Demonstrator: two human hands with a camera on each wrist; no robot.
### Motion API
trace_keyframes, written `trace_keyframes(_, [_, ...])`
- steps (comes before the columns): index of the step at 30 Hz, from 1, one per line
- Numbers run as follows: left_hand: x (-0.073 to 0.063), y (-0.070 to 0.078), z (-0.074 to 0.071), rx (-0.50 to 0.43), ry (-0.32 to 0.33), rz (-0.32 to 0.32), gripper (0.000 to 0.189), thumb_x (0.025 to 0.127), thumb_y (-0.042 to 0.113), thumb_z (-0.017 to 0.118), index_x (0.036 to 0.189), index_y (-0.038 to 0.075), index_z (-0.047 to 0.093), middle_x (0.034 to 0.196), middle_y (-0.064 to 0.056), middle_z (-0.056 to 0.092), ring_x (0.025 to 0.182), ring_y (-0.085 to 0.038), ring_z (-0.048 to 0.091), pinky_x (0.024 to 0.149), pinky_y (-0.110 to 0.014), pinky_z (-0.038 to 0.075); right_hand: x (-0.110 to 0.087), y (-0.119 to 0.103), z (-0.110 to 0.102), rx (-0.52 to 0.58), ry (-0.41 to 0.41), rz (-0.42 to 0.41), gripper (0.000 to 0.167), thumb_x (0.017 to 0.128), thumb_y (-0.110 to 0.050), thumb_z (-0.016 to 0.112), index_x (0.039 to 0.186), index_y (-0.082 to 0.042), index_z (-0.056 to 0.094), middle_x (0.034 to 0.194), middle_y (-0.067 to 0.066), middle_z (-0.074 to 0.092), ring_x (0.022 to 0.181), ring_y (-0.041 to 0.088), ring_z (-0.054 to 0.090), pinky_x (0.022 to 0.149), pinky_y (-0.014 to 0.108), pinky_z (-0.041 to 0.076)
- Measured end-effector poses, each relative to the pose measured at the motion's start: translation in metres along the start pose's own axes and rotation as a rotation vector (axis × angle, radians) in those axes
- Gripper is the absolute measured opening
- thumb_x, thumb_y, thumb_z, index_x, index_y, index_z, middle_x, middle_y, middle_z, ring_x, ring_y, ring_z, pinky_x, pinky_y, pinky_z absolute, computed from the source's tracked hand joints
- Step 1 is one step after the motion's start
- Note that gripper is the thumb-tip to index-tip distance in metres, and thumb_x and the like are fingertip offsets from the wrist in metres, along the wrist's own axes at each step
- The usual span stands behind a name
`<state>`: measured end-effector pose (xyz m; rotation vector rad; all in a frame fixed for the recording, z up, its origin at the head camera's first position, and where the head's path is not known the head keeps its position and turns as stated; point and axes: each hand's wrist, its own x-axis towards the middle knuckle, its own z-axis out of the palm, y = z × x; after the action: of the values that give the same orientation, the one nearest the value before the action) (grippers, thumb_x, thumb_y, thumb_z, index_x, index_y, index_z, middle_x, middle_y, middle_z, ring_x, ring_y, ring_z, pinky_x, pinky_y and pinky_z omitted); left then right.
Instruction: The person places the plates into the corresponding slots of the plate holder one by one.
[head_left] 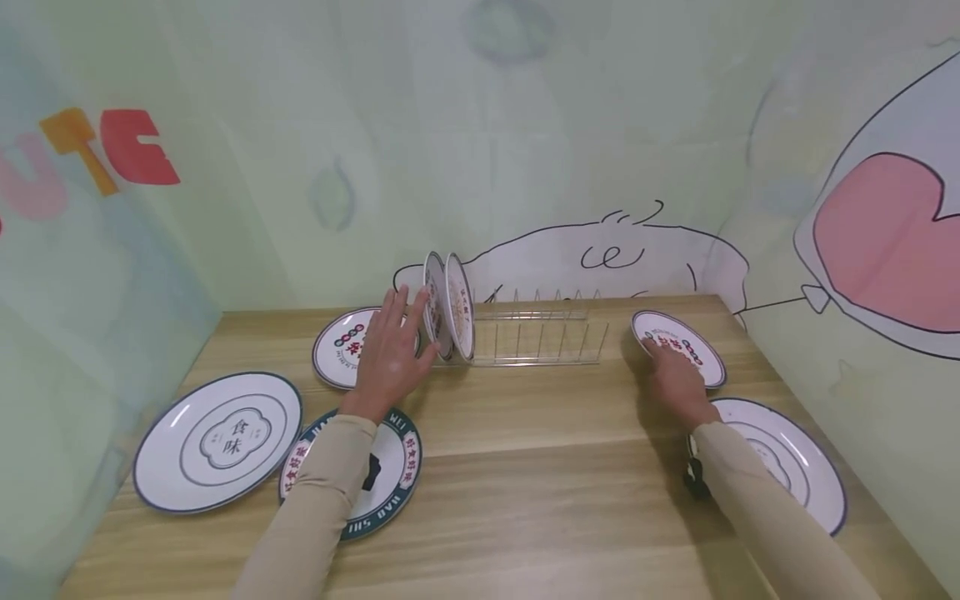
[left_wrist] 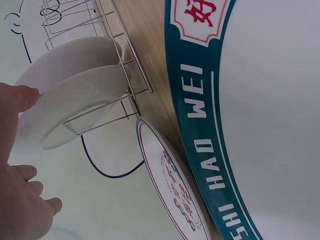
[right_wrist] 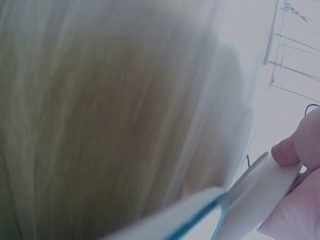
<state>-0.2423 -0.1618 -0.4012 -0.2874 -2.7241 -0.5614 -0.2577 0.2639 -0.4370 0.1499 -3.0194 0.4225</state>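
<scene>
Pinching a patterned plate (head_left: 690, 348), the right hand (head_left: 677, 385) leaned over the right of the wood-grain table (head_left: 525, 500). The left hand (head_left: 392, 357), fingers extended, was beside two upright plates (head_left: 461, 312) in a wire rack (head_left: 536, 364), before a pale, cartoon-printed wall (head_left: 300, 167).

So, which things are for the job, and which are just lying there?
Probably for the job:
wire rack
two standing plates in it
small plate held by the right hand

Just lying there, maybe waiting:
green-rimmed plate
other small plate
two big plates
</scene>
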Motion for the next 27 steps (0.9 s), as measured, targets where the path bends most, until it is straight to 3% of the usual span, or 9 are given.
trace_keyframes(9, [0.0,0.0,0.0,0.014,-0.029,-0.013,0.085,0.091,0.031,0.07,0.16,0.02,0.022,0.168,-0.016,0.015,0.156,-0.037,0.011,0.127,-0.054,0.013,-0.001,-0.002,0.0,0.079,0.048,0.015,0.059,0.087,0.002,0.044,0.146,-0.006,0.046,0.126,0.033,0.061,0.103,0.053,0.063,0.082,0.065,0.053])
trace_keyframes(13, [-0.001,0.001,-0.001,0.022,-0.03,-0.015,0.085,0.091,0.031,0.07,0.16,0.02,0.021,0.168,-0.016,0.015,0.156,-0.037,0.011,0.127,-0.054,0.013,-0.003,-0.007,-0.007,0.129,0.093,0.012,0.055,0.091,0.0,0.045,0.146,-0.004,0.044,0.126,0.037,0.06,0.1,0.056,0.062,0.082,0.065,0.052])
trace_keyframes(18, [-0.001,0.0,0.001,0.019,-0.027,-0.014,0.087,0.091,0.031,0.071,0.16,0.02,0.02,0.168,-0.016,0.015,0.155,-0.038,0.012,0.127,-0.054,0.013,-0.007,-0.017,-0.02,0.219,0.078,0.035,0.053,0.095,-0.003,0.044,0.148,0.001,0.041,0.13,0.041,0.054,0.1,0.054,0.06,0.083,0.062,0.052])
trace_keyframes(23, [-0.001,-0.001,0.002,0.022,-0.014,-0.004,0.087,0.091,0.031,0.071,0.16,0.02,0.02,0.167,-0.017,0.017,0.155,-0.038,0.013,0.126,-0.055,0.014,-0.007,-0.021,-0.029,0.335,0.086,0.075,0.05,0.101,-0.007,0.042,0.15,0.003,0.038,0.129,0.043,0.053,0.081,0.043,0.059,0.062,0.043,0.051])
trace_keyframes(27, [-0.001,-0.001,0.002,0.014,-0.019,-0.011,0.087,0.091,0.032,0.07,0.161,0.021,0.019,0.168,-0.016,0.016,0.156,-0.037,0.011,0.127,-0.055,0.014,-0.007,-0.024,-0.033,0.416,0.104,0.105,0.049,0.103,-0.007,0.042,0.15,0.004,0.037,0.125,0.04,0.056,0.072,0.031,0.055,0.058,0.03,0.046])
